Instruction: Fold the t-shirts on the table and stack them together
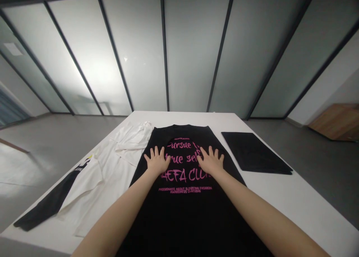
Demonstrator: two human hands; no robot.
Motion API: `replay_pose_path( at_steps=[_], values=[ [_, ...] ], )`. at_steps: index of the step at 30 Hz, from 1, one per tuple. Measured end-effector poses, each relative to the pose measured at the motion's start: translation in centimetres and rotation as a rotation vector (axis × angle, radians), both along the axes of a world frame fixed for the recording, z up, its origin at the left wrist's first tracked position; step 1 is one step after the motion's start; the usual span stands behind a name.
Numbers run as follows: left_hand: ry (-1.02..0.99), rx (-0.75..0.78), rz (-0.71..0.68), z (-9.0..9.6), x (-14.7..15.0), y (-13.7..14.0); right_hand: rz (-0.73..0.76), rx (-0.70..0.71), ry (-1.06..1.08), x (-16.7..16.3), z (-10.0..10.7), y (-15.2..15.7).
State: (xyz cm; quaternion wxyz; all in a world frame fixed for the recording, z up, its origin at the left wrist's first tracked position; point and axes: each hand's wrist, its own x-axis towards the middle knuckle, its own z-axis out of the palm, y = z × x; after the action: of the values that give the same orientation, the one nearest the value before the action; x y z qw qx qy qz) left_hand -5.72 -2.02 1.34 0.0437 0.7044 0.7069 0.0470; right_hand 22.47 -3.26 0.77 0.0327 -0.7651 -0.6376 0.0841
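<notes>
Shirt (179, 219) spread flat on table (286, 191), palms down on it

At far left, a sheet of paper (13, 49) shows on the glass wall (140, 51), whose frosted panels and dark bars run across the back. Grey floor (70, 128) lies before it.

On the left of the table, a dark cloth (53, 203) stretches toward the near corner, with white lettering and a bit of yellow at its far end. It lies against the white clothes (109, 175), which are loose and creased; whether it is a separate piece, I cannot tell. The white clothes reach the left edge of the shirt.

The left hand (157, 160) rests on the left part of the shirt, open, fingers spread and pointing away, thumb toward the middle. It grips nothing.

The shirt takes the middle of the table, black, its neck at the far end and its near part running out of view between the forearms. Its pink print (183, 175) reads upright; the lowest lines say "PASSIONATE ABOUT ELEVATING FASHION AWARENESS CLOTHING". The lines above are partly hidden at their ends.

The right hand (211, 160) mirrors the left on the other side of the print: open, fingers fanned, holding nothing, its thumb over the lettering.

Right of the shirt and apart from it, a folded black cloth (255, 152) lies flat. Beyond the table, at far right, stands something wooden (336, 120).
</notes>
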Motion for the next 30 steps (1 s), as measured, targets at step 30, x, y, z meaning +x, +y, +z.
replay_pose_path(
  at_steps=[30],
  values=[
    [-0.132, 0.189, -0.224, 0.7, -3.8, 0.9, 0.046, 0.06, 0.012, 5.5, -0.8, -0.6]
  ],
)
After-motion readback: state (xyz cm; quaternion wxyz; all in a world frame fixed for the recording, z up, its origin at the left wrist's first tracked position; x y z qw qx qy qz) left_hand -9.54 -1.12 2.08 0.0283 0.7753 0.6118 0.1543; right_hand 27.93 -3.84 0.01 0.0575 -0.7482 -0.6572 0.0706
